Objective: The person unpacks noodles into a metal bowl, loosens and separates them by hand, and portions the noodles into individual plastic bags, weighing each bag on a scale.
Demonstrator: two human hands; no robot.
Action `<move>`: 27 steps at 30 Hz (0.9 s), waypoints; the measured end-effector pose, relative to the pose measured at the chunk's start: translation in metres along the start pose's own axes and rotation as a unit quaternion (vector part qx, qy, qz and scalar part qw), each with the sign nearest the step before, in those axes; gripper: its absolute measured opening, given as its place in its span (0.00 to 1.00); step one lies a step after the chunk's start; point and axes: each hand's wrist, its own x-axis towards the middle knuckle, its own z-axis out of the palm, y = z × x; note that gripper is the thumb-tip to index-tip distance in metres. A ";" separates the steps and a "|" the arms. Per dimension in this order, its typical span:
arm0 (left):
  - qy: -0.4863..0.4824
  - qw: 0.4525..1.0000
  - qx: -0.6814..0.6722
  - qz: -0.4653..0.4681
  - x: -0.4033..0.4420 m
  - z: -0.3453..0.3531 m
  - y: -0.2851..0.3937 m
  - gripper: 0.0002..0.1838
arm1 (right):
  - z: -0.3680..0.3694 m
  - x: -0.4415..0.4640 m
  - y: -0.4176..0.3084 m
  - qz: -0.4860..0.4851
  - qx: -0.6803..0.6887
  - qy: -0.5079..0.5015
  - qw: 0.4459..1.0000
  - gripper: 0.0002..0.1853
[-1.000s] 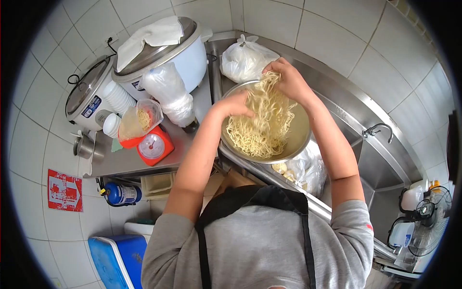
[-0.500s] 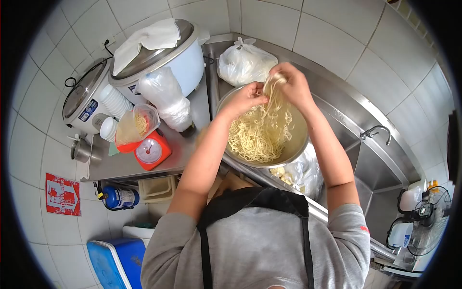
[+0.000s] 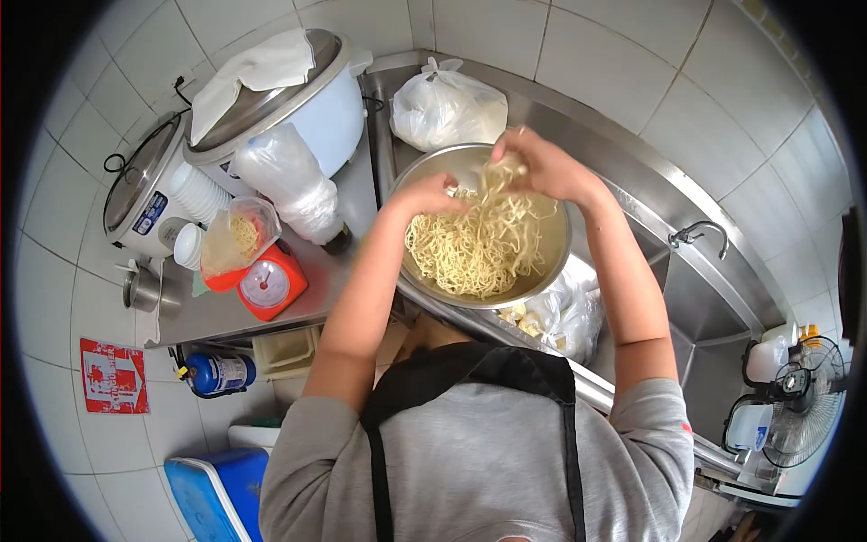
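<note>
A big metal bowl (image 3: 562, 242) holds a heap of pale yellow noodles (image 3: 465, 257). Over the bowl's far right side is my right hand (image 3: 542, 169), its fingers and thumb spread apart. Loose noodle strands hang and drop, slightly blurred, just beside and below those fingers. My left hand (image 3: 429, 194) is above the noodles at the bowl's left side. Its fingertips are apart, close to or touching the top of the heap; I cannot tell which.
A tied white plastic bag (image 3: 447, 107) sits behind the bowl, another clear bag (image 3: 569, 316) in front right. On the left counter are a red scale (image 3: 273, 285), a wrapped stack of cups (image 3: 289, 181) and large rice cookers (image 3: 334, 108). A sink faucet (image 3: 700, 237) is at right.
My hands, close together with noodles lifted between them, have moved apart. The left hand has gone left and down, the right hand's fingers have spread, and the strands have dropped toward the bowl.
</note>
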 end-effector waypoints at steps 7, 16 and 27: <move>-0.068 0.973 -0.080 -0.208 0.034 0.054 -0.074 0.28 | 0.058 0.027 0.156 0.242 -0.135 -0.169 0.946 0.35; -0.087 0.833 -0.509 -0.199 0.043 0.075 -0.085 0.23 | 0.106 0.042 0.158 0.273 0.226 -0.021 0.935 0.32; -0.035 0.963 -0.259 0.064 0.008 -0.043 0.023 0.32 | -0.003 0.023 -0.006 0.044 0.172 0.171 0.969 0.18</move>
